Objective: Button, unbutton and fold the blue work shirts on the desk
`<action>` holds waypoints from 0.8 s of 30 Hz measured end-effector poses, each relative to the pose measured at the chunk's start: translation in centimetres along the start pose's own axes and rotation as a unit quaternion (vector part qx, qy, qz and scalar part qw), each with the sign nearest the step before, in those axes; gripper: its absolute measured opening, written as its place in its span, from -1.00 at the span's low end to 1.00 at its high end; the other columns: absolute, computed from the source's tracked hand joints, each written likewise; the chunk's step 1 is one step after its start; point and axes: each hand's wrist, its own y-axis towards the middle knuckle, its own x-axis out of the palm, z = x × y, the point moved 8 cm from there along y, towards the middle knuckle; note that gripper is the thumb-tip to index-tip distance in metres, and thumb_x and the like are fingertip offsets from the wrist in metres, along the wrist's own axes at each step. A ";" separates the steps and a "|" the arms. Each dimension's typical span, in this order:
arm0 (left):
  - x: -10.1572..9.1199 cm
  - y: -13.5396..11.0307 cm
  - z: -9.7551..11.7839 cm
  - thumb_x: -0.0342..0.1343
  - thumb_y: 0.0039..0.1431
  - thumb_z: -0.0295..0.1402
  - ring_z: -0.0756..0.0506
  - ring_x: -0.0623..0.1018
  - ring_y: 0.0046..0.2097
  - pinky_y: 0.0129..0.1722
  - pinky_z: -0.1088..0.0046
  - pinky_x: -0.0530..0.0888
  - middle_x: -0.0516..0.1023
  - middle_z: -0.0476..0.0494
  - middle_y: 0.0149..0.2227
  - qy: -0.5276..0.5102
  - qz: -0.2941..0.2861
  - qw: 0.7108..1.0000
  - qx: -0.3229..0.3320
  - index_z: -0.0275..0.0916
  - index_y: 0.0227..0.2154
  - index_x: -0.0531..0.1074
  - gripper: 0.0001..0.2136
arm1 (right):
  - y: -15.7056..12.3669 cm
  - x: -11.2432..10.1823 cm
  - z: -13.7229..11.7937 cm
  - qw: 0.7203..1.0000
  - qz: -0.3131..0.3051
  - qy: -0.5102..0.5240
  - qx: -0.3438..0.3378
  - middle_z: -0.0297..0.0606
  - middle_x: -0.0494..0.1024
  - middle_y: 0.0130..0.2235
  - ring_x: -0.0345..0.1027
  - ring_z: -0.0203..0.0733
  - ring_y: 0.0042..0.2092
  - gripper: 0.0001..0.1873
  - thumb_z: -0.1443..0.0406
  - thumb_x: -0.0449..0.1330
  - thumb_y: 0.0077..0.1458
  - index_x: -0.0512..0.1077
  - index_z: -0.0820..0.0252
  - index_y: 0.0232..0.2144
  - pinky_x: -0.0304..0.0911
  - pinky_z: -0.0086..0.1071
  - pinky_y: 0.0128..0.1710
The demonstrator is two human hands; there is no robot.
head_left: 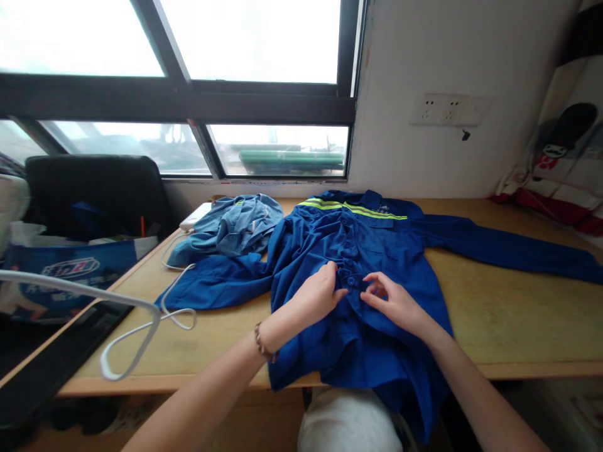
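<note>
A blue work shirt (400,251) with yellow-green reflective stripes lies front up, its collar toward the wall and its lower hem hanging over the table's near edge. My left hand (318,295) is at the front placket, fingers bent down onto the cloth and closed on it; the fingertips are partly hidden. A round blue button (351,282) shows between my two hands. Just right of that button, my right hand (391,302) hovers close to the fabric, thumb and forefinger curved and apart with nothing visible between them. Higher on the placket, more buttons show.
A crumpled lighter-blue garment (235,226) lies left of the shirt on the wooden table (509,314). A white cable (141,314) loops at the left, near a white device (195,216). Beyond the left edge are a black chair (98,188) and a blue bag (70,270).
</note>
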 end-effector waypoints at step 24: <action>-4.4 -21.1 -12.0 0.02 -0.08 -0.28 -0.15 0.51 -0.33 -0.38 0.42 0.43 0.50 -0.13 -0.35 -0.017 0.220 0.945 -0.241 -0.18 -0.32 0.34 -0.78 | -21.7 -5.3 5.5 0.827 0.459 -0.324 0.033 0.03 0.37 -0.19 0.31 0.10 -0.20 -0.47 0.09 0.11 -0.15 0.26 0.31 -0.15 0.25 -0.14 -0.28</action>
